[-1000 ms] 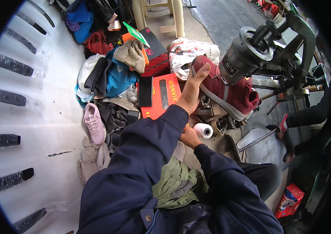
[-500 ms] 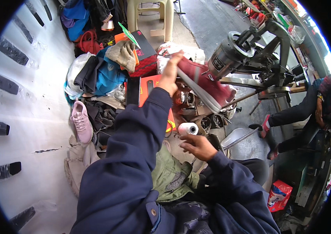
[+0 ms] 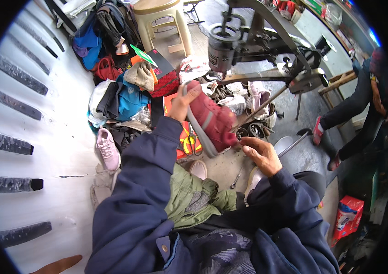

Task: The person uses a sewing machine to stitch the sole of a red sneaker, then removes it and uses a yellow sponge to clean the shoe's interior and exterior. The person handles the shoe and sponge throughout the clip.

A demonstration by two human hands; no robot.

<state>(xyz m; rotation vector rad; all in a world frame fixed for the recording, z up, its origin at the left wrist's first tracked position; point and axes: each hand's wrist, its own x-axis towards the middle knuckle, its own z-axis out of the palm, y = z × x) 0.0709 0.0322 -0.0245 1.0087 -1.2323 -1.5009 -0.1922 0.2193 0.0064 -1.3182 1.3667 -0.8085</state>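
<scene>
My left hand point(image 3: 182, 102) grips a maroon sneaker point(image 3: 214, 125) around its toe end, with the grey sole turned leftward. The sneaker is tilted, below the head point(image 3: 219, 55) of a black metal sewing machine and apart from it. My right hand point(image 3: 262, 155) is open beside the heel, thumb and fingers apart and slightly bent. Scissors with yellow handles point(image 3: 187, 144) lie on an orange-red box under the shoe's left side. A green jacket point(image 3: 182, 194) lies over my lap.
A pile of clothes point(image 3: 127, 102), boxes point(image 3: 164, 84) and a pink sneaker point(image 3: 108, 153) are at left, beside a white surface with dark straps point(image 3: 18, 185). A cream stool point(image 3: 159, 16) stands behind. At right are another person's legs point(image 3: 347, 114) and a red package point(image 3: 345, 214).
The sneaker has come down and toward me, out from under the machine head. My right hand has risen toward its heel. The white thread spool is no longer visible. The view has shifted.
</scene>
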